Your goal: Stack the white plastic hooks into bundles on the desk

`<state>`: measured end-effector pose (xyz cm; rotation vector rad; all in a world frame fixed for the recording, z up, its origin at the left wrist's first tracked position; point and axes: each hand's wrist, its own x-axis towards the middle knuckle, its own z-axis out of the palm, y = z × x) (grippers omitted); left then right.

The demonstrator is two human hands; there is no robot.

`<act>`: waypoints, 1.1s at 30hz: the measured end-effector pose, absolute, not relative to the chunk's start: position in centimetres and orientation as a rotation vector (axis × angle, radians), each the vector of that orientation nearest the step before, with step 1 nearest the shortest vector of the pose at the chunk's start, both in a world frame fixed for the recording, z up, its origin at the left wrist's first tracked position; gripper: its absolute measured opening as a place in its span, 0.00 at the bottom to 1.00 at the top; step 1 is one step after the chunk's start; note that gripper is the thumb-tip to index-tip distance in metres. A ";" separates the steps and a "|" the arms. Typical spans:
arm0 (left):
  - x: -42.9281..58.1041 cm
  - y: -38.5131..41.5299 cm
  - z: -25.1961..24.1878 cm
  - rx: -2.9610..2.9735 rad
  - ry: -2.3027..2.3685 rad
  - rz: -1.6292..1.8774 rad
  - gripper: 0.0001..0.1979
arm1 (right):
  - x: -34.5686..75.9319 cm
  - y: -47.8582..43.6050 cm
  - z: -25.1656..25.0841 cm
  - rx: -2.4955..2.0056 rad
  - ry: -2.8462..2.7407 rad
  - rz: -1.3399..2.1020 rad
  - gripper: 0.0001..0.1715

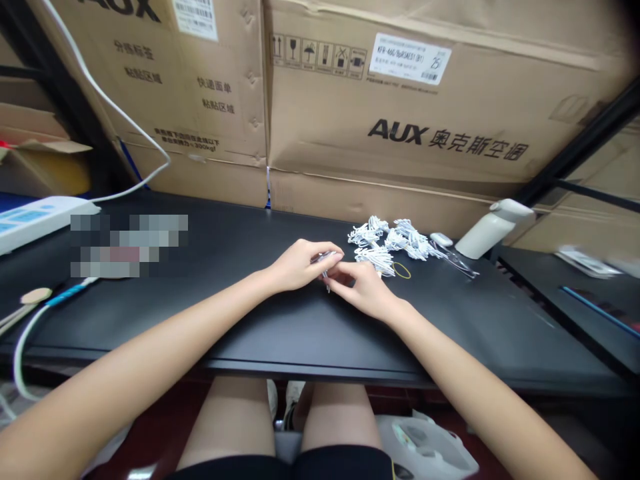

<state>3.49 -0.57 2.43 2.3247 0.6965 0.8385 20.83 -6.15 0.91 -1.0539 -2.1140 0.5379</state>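
My left hand is closed around a few thin whitish pieces, too small to tell their kind. Against it, my right hand pinches the lower ends of these pieces between thumb and fingers. Both hands meet just above the black tabletop, and the fingers hide most of what they hold. Beyond my right hand lie several bundles of thin white strips, bunched like short ties. A yellow rubber band rests at the right side of the nearest bundle.
A white bottle leans at the right rear, near a small white oval object and a clear packet. Large cardboard boxes wall off the back. On the left are a power strip, a white cable and a blurred-out item.
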 end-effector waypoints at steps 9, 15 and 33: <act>3.5 -0.6 2.4 2.339 0.689 0.827 0.18 | 20.8 -6.2 0.9 -1.036 -2.130 0.520 0.08; 3.4 -0.6 2.4 2.370 0.696 0.824 0.18 | 20.8 -6.2 0.9 -1.038 -2.146 0.505 0.08; 3.4 -0.7 2.6 2.522 0.689 0.810 0.17 | 20.9 -6.3 1.1 -1.053 -2.191 0.442 0.07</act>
